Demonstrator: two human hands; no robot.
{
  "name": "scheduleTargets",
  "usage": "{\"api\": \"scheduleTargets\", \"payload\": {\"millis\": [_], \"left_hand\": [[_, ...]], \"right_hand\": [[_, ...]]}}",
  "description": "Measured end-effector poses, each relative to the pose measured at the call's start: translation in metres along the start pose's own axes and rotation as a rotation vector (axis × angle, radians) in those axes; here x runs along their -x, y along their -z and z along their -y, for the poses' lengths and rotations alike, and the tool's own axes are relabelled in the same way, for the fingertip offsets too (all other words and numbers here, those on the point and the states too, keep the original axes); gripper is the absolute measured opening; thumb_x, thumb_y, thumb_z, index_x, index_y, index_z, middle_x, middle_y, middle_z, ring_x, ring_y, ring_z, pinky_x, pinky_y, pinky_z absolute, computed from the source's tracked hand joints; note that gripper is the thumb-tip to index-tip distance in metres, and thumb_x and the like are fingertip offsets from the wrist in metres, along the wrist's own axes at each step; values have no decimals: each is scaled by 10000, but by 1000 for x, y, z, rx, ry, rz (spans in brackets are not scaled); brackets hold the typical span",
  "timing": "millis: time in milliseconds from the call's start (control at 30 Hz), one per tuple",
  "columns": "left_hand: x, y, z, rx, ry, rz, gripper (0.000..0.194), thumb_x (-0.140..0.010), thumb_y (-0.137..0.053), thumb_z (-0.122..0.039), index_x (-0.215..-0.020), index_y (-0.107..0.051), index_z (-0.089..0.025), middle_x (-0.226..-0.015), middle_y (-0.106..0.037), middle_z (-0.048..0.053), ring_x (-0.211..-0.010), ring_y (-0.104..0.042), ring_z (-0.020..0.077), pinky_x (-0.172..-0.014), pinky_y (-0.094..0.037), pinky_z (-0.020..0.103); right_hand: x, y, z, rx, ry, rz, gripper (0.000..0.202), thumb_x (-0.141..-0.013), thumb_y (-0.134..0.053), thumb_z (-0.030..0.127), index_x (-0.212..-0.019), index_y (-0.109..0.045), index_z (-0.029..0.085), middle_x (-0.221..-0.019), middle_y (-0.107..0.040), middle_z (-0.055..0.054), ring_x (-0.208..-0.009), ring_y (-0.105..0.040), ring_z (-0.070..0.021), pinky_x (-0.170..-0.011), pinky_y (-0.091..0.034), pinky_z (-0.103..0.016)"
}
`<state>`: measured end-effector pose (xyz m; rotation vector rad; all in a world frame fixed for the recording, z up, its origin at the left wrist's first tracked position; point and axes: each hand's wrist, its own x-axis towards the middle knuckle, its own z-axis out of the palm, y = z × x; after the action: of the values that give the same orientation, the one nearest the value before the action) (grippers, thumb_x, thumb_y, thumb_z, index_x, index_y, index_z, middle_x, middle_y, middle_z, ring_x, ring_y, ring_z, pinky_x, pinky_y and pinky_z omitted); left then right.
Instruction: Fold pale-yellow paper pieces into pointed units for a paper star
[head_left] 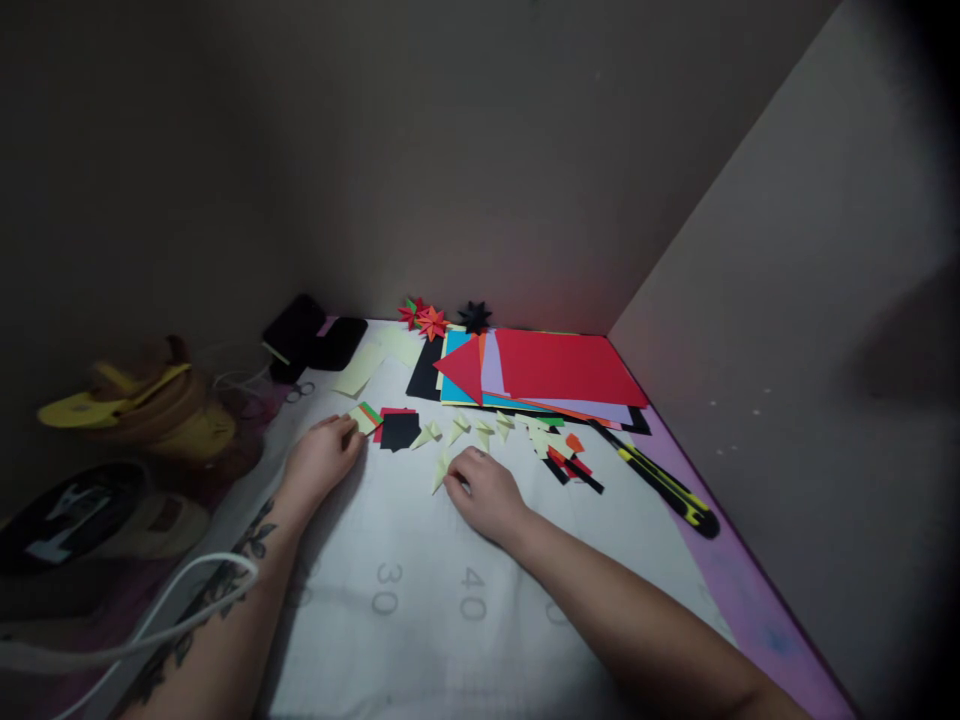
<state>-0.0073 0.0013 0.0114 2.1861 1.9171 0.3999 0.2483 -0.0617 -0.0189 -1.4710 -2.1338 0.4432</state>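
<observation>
My right hand pinches a small folded pale yellow paper piece above the white mat. Farther left, my left hand has its fingers curled at the edge of small pale yellow, orange and green paper squares; its fingertips are partly hidden. Between the hands lie black paper squares with red ones under them. Several folded pale yellow pieces form a row just beyond my right hand.
A yellow and black utility knife lies at the right, near paper scraps. Large coloured sheets are stacked at the back, beside folded paper stars. Scissors and a white cable are on the left. Walls border the table.
</observation>
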Motion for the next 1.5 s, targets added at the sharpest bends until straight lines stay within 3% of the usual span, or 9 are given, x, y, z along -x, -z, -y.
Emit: {"api": "scheduleTargets", "payload": {"millis": [200,433,600,800,933,1100,1300,1400,1500], "left_hand": [[3,1,-6,-196,9,8,268,-874,-429,-363,-901,-635,-193,-969,-688,88,-835,-632,229,-640,-393,274],[2,2,-4,-110,51,2,338,-912,-400,-338,-1053,-681,-216,-988,-723,82,-825,-655,228,-650,-409,273],[3,0,0,-48,93,-76,393,-934,-367,-263,-1218,-634,-214,-1049,-733,100,-867,-672,254,-718,-434,320],[4,9,2,-90,213,-213,391,-917,-433,-324,-1198,-647,-157,-964,-744,127,-838,-666,268,-679,-419,315],[3,16,2,-54,260,-251,373,-881,-488,-350,-1147,-669,-162,-944,-749,114,-844,-670,280,-664,-429,327],[0,15,5,32,248,-218,301,-809,-547,-330,-1019,-702,-181,-898,-756,79,-854,-684,266,-679,-458,319],[0,11,10,54,174,-18,321,-785,-566,-401,-978,-703,-185,-838,-745,62,-789,-671,241,-642,-431,290],[-1,7,13,1,138,-36,324,-847,-475,-380,-984,-689,-180,-911,-734,80,-827,-657,248,-671,-427,298],[-5,3,18,-52,93,-57,315,-815,-511,-335,-1033,-652,-158,-1019,-703,112,-937,-624,276,-768,-439,324]], "right_hand": [[5,4,4,64,174,5,207,-919,-456,183,-884,-660,184,-912,-670,-71,-881,-561,-193,-821,-430,-298],[10,1,14,210,263,99,235,-920,-469,235,-1008,-672,155,-1078,-693,-113,-891,-574,-234,-817,-464,-361],[11,-5,10,145,255,131,333,-902,-519,265,-1200,-616,152,-1263,-630,-107,-1127,-527,-257,-971,-436,-397],[8,-4,12,164,210,247,552,-903,-543,382,-1355,-493,68,-1433,-466,-165,-1301,-410,-325,-1061,-373,-462],[7,-4,13,145,197,280,585,-901,-547,409,-1377,-470,79,-1461,-422,-176,-1341,-366,-331,-1078,-351,-480],[8,-4,12,119,193,272,585,-897,-557,411,-1383,-465,98,-1468,-418,-164,-1349,-356,-324,-1083,-341,-482],[9,-4,10,104,185,282,580,-904,-538,419,-1392,-454,117,-1471,-421,-145,-1352,-350,-318,-1089,-328,-478],[9,-4,10,103,188,283,589,-904,-538,422,-1388,-456,97,-1473,-417,-148,-1351,-346,-324,-1095,-324,-469],[8,-4,10,96,190,277,587,-899,-547,415,-1386,-457,100,-1472,-418,-151,-1351,-346,-321,-1094,-325,-473]]}}
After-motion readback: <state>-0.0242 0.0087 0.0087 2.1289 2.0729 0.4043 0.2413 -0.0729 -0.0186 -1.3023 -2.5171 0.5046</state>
